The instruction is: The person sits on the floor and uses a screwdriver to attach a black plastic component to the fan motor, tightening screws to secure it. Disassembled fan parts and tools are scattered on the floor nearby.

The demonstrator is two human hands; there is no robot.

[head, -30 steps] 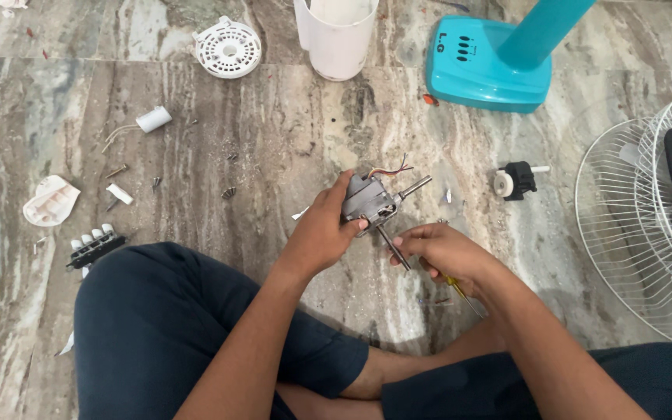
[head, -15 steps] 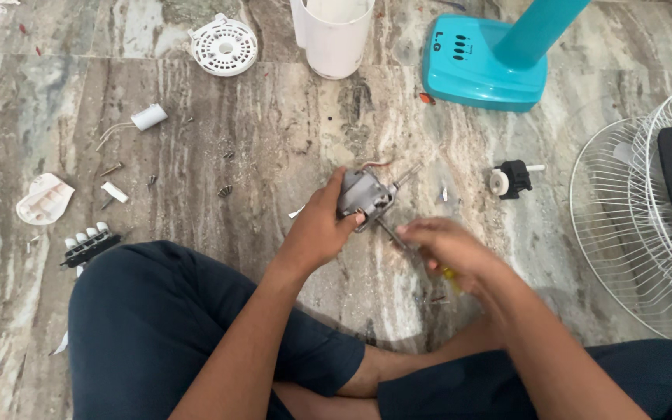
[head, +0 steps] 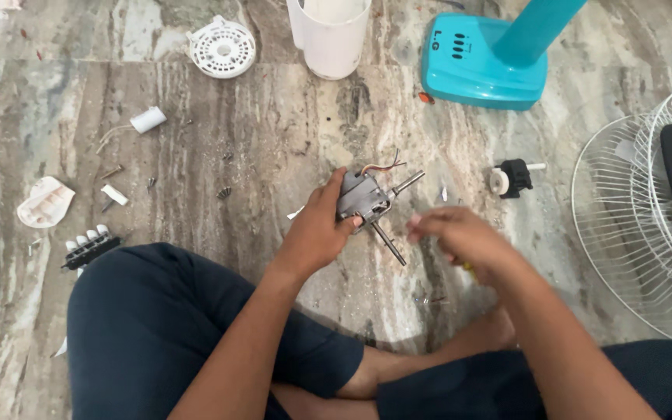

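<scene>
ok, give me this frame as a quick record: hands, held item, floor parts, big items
left hand: grips a grey fan motor, shaft and wires sticking out
right hand: blurred, beside the motor; grip unclear, something yellow under it
floor left: white round cover, white cylinder part, black switch block, loose screws
floor top: white tub, teal fan base
floor right: wire fan guard, black knob part
</scene>
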